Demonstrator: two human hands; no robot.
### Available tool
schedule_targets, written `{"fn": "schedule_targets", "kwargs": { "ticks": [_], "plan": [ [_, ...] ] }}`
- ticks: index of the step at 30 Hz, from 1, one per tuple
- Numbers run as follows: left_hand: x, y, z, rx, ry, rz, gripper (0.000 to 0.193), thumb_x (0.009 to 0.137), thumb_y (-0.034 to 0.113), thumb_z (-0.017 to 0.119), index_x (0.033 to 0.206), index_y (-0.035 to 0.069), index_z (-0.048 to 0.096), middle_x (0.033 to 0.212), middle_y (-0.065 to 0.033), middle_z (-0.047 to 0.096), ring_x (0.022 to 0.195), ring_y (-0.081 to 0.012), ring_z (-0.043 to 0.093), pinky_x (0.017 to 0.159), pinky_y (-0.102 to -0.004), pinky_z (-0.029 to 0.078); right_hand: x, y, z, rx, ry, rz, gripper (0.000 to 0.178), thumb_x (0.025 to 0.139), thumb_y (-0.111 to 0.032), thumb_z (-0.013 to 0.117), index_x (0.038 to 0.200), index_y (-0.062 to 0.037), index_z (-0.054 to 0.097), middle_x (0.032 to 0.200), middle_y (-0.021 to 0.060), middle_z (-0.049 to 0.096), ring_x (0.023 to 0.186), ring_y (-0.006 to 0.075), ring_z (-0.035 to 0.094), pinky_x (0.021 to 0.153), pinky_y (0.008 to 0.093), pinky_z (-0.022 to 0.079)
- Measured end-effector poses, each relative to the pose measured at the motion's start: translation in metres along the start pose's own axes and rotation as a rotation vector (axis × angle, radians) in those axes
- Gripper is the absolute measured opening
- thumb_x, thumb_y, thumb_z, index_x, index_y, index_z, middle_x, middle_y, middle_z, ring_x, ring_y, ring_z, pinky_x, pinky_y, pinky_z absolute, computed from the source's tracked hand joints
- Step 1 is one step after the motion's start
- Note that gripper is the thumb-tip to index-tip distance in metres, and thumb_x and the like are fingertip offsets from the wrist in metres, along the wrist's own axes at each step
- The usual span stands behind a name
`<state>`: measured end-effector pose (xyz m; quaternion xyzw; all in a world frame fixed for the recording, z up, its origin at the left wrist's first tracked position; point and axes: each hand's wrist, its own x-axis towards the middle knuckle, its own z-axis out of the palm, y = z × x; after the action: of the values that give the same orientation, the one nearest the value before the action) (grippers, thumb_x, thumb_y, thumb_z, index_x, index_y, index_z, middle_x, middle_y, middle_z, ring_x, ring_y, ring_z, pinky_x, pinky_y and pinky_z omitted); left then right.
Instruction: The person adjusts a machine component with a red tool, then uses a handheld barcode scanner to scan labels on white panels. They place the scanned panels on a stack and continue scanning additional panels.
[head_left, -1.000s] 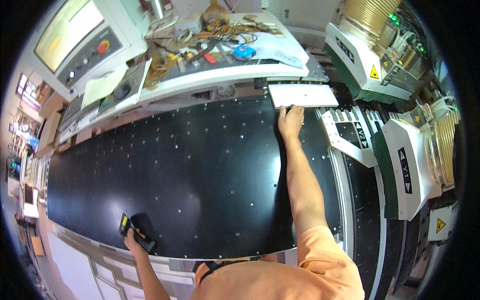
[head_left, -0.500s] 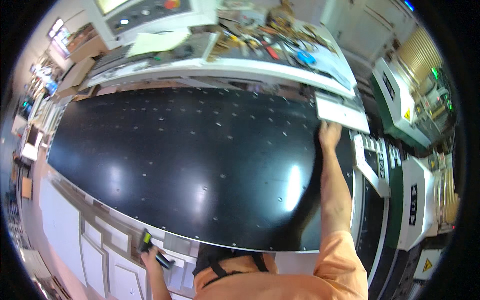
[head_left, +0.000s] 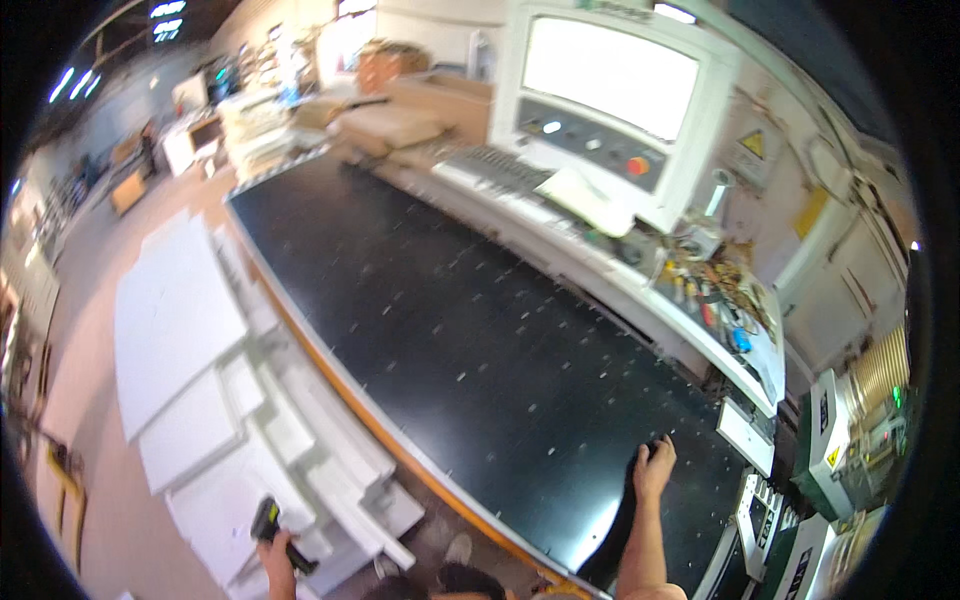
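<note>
Black handheld device (head_left: 266, 520) gripped by the left hand (head_left: 275, 556) beside the table (head_left: 480, 330)! Right hand (head_left: 655, 468) above it, grip unclear; yellow warning label (head_left: 752, 144) displayed beyond.

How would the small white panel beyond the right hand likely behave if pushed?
The white panel is probably stiff, since its face shows no visible sag. Lying flat, it would likely slide rather than roll or tip.
</note>
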<state>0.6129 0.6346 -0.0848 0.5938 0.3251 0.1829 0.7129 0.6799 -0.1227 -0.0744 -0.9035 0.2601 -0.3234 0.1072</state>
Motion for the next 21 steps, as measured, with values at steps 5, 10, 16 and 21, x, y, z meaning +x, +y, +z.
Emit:
{"fn": "schedule_targets", "kwargs": {
  "ticks": [5,10,16,21],
  "plan": [
    [0.018,0.006,-0.095,0.157,0.193,-0.04,0.029,0.089,0.03,0.075,0.098,0.005,0.063,0.076,0.0018,0.056,0.066,-0.0121,0.05,0.059,-0.031,0.042,-0.069,-0.213,0.022,0.232,-0.272,-0.262,0.038,0.095,-0.016,0.068,0.125,0.0052,0.058,0.138,0.0239,0.057,0.128,0.0411,0.05,0.109,0.0479,0.04],
    [0.032,0.037,-0.175,0.197,0.242,-0.194,0.043,0.085,0.037,0.08,0.097,-0.003,0.073,0.083,-0.0077,0.07,0.07,-0.0151,0.062,0.061,-0.0313,0.047,-0.208,-0.428,0.006,0.481,-0.576,-0.709,0.035,0.093,-0.014,0.07,0.123,0.0021,0.06,0.137,0.0208,0.058,0.129,0.0399,0.052,0.11,0.0469,0.041],
    [0.028,0.043,-0.237,0.641,0.287,-0.163,0.052,0.079,0.042,0.081,0.089,-0.008,0.071,0.078,-0.0198,0.07,0.076,-0.0303,0.07,0.072,-0.0409,0.052,-0.361,-0.593,0.005,0.628,-0.917,-1.097,0.05,0.089,-0.011,0.07,0.133,0.0038,0.052,0.141,0.0235,0.054,0.13,0.0427,0.05,0.111,0.0468,0.042],
    [0.025,0.032,-0.26,0.719,0.468,-0.067,0.05,0.079,0.038,0.078,0.088,-0.01,0.069,0.078,-0.0227,0.071,0.077,-0.037,0.071,0.072,-0.0458,0.053,-0.422,-0.633,0.033,0.425,-1.141,-0.957,0.066,0.089,-0.014,0.07,0.142,0.01,0.04,0.144,0.0322,0.047,0.135,0.0455,0.044,0.113,0.0485,0.04]
  ]
}}
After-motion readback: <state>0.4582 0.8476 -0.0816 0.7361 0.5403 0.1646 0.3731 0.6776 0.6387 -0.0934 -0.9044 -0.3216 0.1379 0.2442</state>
